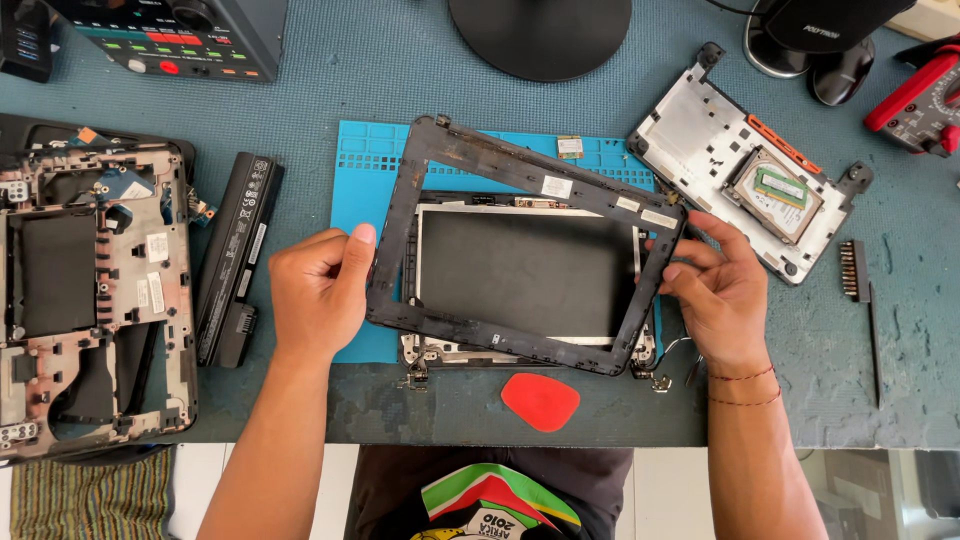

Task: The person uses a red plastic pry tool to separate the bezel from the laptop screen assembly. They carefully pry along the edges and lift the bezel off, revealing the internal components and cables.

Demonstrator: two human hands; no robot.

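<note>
Both hands were clamped on the black screen bezel (520, 170), held tilted just above the laptop screen panel (527, 272). Left hand (318, 290) gripped the bezel's left edge, thumb up; right hand (715, 285) pinched its right edge. The panel lay on a blue work mat (375, 160). Rel. to the panel: red pry pick (540, 401) just below, black battery (237, 258) to the left w/ an open laptop base (95, 300) beyond it, white cover w/ hard drive (750, 165) upper right.
</note>
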